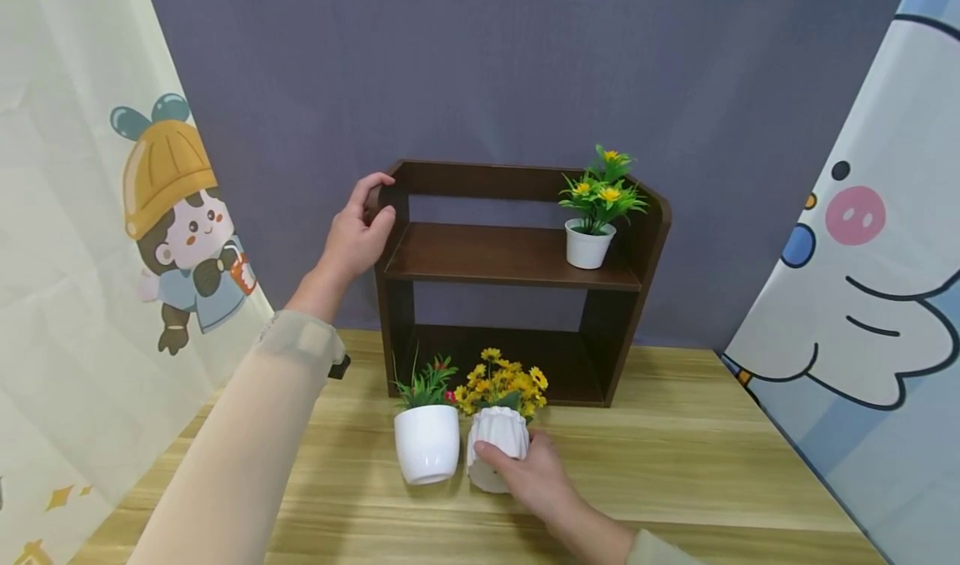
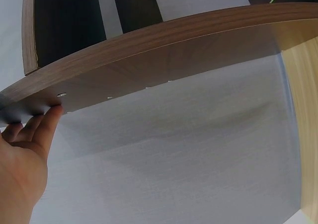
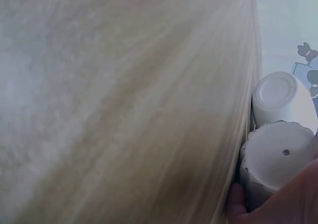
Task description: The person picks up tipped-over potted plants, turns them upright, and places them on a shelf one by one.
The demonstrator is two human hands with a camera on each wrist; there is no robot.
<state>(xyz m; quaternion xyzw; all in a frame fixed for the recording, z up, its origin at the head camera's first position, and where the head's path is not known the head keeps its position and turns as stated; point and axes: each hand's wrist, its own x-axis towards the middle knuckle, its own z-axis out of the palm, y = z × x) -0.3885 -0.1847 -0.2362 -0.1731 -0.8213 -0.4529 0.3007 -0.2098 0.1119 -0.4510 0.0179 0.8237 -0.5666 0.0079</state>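
My right hand point(image 1: 536, 473) grips a fluted white flowerpot point(image 1: 498, 433) of yellow flowers point(image 1: 502, 386), thumb across its near side. The pot is tipped back; its base, with a small drain hole point(image 3: 286, 152), shows in the right wrist view. Just left of it is a smooth white flowerpot point(image 1: 427, 444) with green leaves and red blossoms, its base point(image 3: 276, 92) also facing that camera. My left hand point(image 1: 358, 236) holds the upper left side panel of a dark brown two-tier shelf point(image 1: 480, 252). In the left wrist view, its fingertips point(image 2: 55, 111) press against the panel's outer face.
A small white pot point(image 1: 588, 247) with yellow flowers stands at the right end of the upper tier. The shelf stands on a wood-grain table point(image 1: 705, 457). A grey cloth point(image 1: 480, 57) hangs behind, with printed cartoon curtains point(image 1: 60, 215) on both sides.
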